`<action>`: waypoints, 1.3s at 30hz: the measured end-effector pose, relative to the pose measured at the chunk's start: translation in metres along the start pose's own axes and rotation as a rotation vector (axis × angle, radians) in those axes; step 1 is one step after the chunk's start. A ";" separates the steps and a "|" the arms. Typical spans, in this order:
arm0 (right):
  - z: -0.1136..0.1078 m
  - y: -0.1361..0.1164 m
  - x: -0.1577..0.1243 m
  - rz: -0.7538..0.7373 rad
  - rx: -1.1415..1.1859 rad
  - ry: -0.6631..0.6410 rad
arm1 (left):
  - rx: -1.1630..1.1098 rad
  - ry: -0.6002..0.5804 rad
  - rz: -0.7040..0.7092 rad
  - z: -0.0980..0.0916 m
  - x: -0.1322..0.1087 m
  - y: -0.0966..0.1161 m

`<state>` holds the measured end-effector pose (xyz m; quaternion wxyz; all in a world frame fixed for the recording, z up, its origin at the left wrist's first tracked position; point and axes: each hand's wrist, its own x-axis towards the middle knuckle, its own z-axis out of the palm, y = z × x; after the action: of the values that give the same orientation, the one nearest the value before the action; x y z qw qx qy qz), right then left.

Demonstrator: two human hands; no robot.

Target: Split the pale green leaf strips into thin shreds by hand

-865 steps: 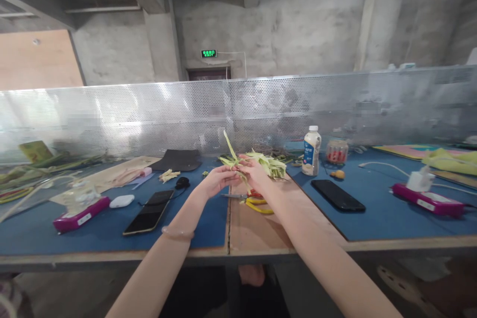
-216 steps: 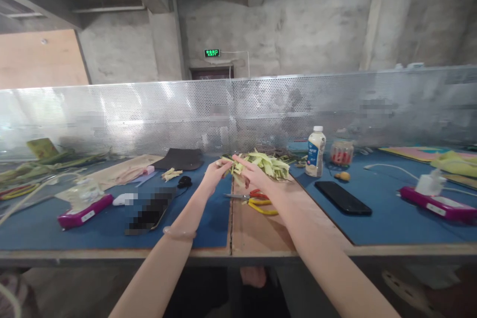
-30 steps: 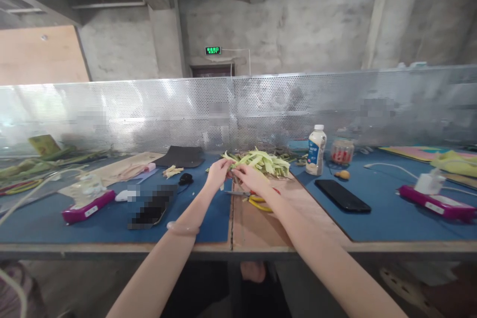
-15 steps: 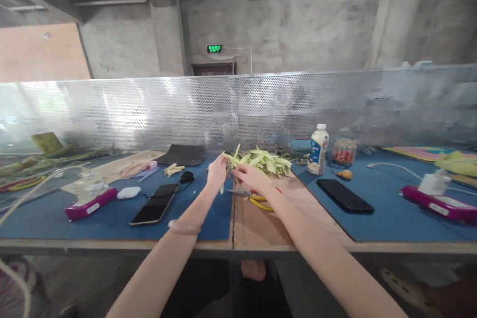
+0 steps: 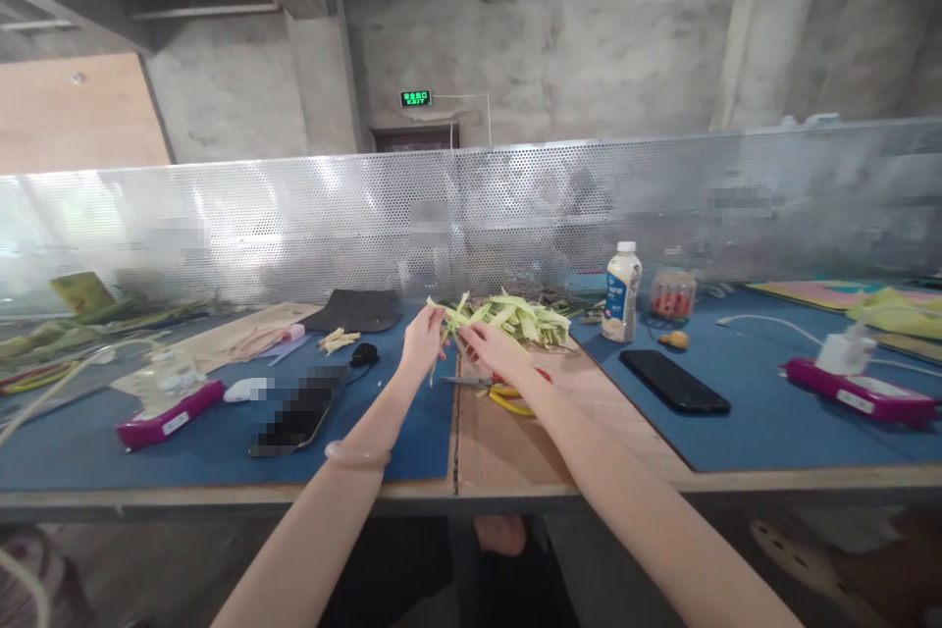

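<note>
Pale green leaf strips (image 5: 451, 318) are pinched between the fingers of my left hand (image 5: 425, 341), and one thin end hangs below it. My right hand (image 5: 492, 349) grips the same strips from the right, thumb and fingers closed together. Exactly how the strips cross between my fingertips is too small to make out. Just behind my hands lies a pile of similar green strips (image 5: 536, 322). Beneath my right wrist rest scissors with yellow handles (image 5: 510, 400), their blades pointing left.
Phones lie on both sides: a dark phone (image 5: 673, 381) right and a blurred-out phone (image 5: 300, 412) left. A white-capped bottle (image 5: 622, 292) stands beside a jar (image 5: 672, 296). Purple power strips (image 5: 171, 415) sit at either side. A perforated metal screen (image 5: 309, 226) borders the table's back.
My view has shifted slightly, so most things sit a little further left. Both hands stay on the leaf strips, with the strip ends now spread a bit differently above my left fingers.
</note>
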<state>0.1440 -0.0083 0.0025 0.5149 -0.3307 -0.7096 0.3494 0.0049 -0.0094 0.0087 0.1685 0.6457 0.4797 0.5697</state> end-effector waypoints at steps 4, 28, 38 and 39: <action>0.000 0.013 0.009 0.037 0.223 0.057 | 0.031 -0.099 0.040 0.001 -0.004 0.003; 0.009 0.012 0.009 -0.115 -0.113 0.396 | -0.337 -0.286 -0.122 0.020 -0.009 0.003; 0.008 0.005 0.005 -0.063 -0.178 0.418 | -0.324 -0.272 -0.075 0.020 -0.011 0.015; 0.009 0.005 0.005 -0.070 -0.183 0.403 | -0.299 -0.244 -0.059 0.019 -0.011 0.014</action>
<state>0.1351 -0.0032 -0.0010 0.6261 -0.4142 -0.6321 0.1922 0.0297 -0.0187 0.0079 0.3363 0.6634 0.3844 0.5469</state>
